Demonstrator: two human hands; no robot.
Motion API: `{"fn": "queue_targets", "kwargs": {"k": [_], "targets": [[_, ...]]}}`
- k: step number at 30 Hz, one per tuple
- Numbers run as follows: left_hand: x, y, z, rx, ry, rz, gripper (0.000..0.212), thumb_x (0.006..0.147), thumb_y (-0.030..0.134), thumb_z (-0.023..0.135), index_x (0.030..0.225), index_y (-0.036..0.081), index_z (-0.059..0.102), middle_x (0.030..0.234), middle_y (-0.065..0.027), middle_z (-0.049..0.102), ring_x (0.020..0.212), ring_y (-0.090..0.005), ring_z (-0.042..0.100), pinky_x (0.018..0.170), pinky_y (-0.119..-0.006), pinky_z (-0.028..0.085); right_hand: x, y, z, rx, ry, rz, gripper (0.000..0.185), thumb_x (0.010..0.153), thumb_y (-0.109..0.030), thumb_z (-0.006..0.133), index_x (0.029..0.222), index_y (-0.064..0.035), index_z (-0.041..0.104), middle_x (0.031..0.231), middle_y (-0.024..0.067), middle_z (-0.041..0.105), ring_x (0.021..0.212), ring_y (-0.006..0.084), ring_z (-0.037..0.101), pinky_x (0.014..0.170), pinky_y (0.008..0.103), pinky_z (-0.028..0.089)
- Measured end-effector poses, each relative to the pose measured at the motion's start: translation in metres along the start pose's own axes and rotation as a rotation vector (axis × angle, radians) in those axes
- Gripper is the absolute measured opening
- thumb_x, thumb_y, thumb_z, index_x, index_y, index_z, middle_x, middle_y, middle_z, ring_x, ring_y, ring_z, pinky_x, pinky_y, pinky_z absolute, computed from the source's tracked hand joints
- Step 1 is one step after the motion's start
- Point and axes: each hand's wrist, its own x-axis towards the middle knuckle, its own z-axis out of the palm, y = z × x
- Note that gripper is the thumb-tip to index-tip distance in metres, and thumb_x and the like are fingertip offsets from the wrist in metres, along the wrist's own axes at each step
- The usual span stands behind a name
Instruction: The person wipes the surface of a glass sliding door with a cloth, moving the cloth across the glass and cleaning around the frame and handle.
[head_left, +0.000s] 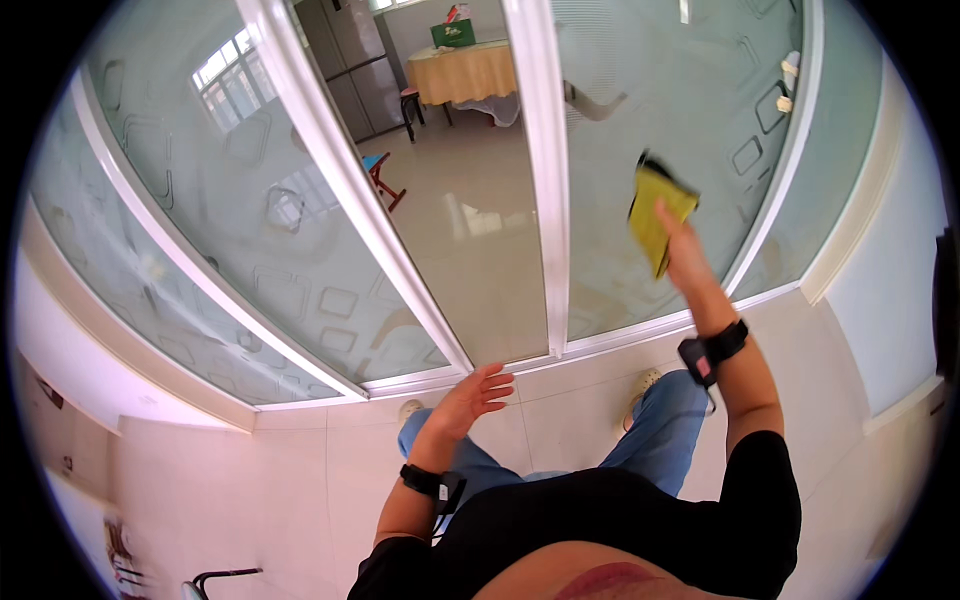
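My right hand (681, 244) holds a folded yellow cloth (657, 210) with dark edges against or just before the right frosted glass door panel (622, 285); whether the cloth touches the glass I cannot tell. The cloth and fingers look slightly blurred. My left hand (474, 399) is empty, its fingers apart, low in front of my left knee and near the foot of the white door frame (442, 345). A black strap with a small device sits around each wrist or forearm.
Between the door panels, a gap shows a table (465, 71) with a yellow cloth and a green bag (453, 33), a stool (410, 105), a grey refrigerator (352, 64) and a folding stool (385, 176). A white track (525, 365) crosses the tiled floor (292, 495) before my feet.
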Motion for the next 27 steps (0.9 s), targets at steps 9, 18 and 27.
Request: {"fn": "queue_targets", "kwargs": {"k": [9,18,27], "targets": [[-0.08,-0.029,-0.176,-0.162,0.507,0.002,0.058,0.1,0.049,0.04,0.14,0.007,0.043,0.135,-0.0127,0.054,0.122,-0.028,0.053,0.097,-0.042,0.045,0.185,-0.148,0.195,-0.556,0.146,-0.923,0.064,0.084,-0.026,0.063,0.143,-0.0096,0.042,0.147,0.0223,0.036,0.134,0.0411,0.033,0.11,0.0512,0.027],[-0.088,-0.02,-0.226,-0.212,0.653,0.056,0.056,0.099,0.046,0.045,0.137,0.005,0.045,0.124,-0.0118,0.06,0.11,-0.0246,0.059,0.09,-0.037,0.047,0.165,-0.064,0.242,-1.155,0.564,-1.418,0.06,0.084,-0.013,0.064,0.142,-0.0103,0.045,0.15,0.0257,0.027,0.129,0.0458,0.035,0.109,0.0509,0.028],[-0.077,-0.007,-0.291,-0.011,0.653,-0.139,0.058,0.098,0.046,0.046,0.137,0.004,0.043,0.125,-0.0134,0.059,0.111,-0.0254,0.058,0.09,-0.039,0.047,0.108,0.104,0.185,-1.176,0.494,-1.181,0.079,0.068,-0.004,0.067,0.142,-0.02,0.045,0.151,0.0276,0.02,0.13,0.0499,0.029,0.11,0.0529,0.028]]}}
